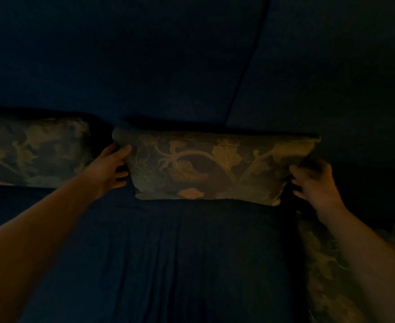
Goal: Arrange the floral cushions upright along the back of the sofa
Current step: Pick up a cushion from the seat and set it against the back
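Note:
The scene is very dark. A floral cushion (212,166) with a leaf and vine pattern stands upright against the dark blue sofa back (145,66), in the middle of the view. My left hand (112,169) grips its left edge and my right hand (313,183) grips its right edge. A second floral cushion (33,150) stands upright against the back at the left, close beside the first. A third floral cushion (324,271) lies on the seat at the lower right, partly hidden under my right forearm.
The dark blue seat (168,264) stretches below the cushions, with folds in its fabric. A seam (245,73) splits the sofa back into two panels. The back panel at the right is bare.

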